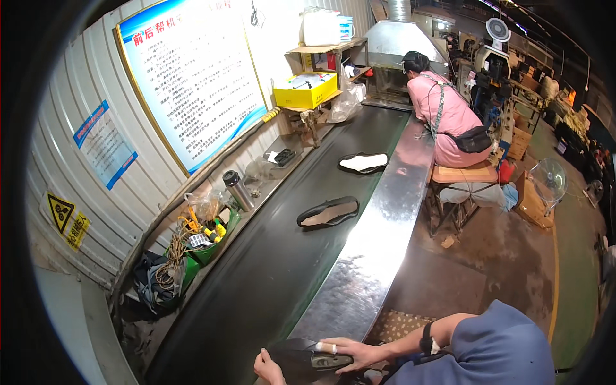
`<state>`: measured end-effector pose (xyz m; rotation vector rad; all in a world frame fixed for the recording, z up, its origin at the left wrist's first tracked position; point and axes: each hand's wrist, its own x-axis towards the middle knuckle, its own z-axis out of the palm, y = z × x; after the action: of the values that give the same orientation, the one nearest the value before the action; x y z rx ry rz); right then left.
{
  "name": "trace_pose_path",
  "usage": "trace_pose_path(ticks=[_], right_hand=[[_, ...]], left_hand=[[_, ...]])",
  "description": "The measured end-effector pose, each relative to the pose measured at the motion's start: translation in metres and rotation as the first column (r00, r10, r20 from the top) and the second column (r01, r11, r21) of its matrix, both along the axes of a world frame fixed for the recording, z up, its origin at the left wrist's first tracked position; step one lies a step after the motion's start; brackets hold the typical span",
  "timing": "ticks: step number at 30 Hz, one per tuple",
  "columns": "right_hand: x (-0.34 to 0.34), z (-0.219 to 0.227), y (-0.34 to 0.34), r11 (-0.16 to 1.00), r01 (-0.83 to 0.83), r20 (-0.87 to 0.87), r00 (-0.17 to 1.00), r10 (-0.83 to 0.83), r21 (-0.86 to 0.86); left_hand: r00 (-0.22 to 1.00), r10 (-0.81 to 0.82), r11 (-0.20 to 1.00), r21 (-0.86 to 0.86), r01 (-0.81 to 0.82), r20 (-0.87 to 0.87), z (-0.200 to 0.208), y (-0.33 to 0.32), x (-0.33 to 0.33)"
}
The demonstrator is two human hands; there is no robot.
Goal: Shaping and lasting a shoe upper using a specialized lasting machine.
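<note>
Long dark belt [256, 282], metal ledge [362, 269] alongside. Framed wall board [199, 90], dense printed characters; smaller yellow warning sign [67, 218]. Dark shoe [294, 360] over belt's near end: likely light, fairly firm; hold by sides. Right hand [356, 352] clamped on its right side, left hand [268, 368] grasping left edge.

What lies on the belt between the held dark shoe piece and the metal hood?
In the head view, a tan-centred dark shoe piece lies nearer, a white-centred dark shoe piece farther.
</note>
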<state>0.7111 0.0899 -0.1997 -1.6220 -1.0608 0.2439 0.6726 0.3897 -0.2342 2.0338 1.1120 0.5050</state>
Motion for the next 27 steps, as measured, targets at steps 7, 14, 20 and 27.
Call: trace_pose_path(ticks=[7, 14, 20, 27], right_hand=[[0.028, 0.011, -0.036, 0.930, -0.368, -0.135, 0.921, 0.366, 0.015], [0.032, -0.008, -0.050, 0.902, -0.430, -0.020, 0.903, 0.430, -0.023], [0.049, -0.015, -0.050, 0.856, -0.516, -0.066, 0.855, 0.515, -0.003], [0.059, 0.005, -0.043, 0.816, -0.570, -0.053, 0.822, 0.568, -0.094]], left_hand=[[0.995, -0.074, 0.875, -0.475, 0.094, 0.060, -0.047, 0.009, -0.068], [0.989, -0.004, 0.832, -0.549, -0.081, -0.151, 0.011, -0.057, -0.040], [0.854, 0.267, 0.943, -0.061, -0.326, -0.447, 0.066, -0.111, -0.021], [0.904, 0.365, 0.890, -0.200, -0.409, -0.222, 0.018, -0.090, -0.039]])
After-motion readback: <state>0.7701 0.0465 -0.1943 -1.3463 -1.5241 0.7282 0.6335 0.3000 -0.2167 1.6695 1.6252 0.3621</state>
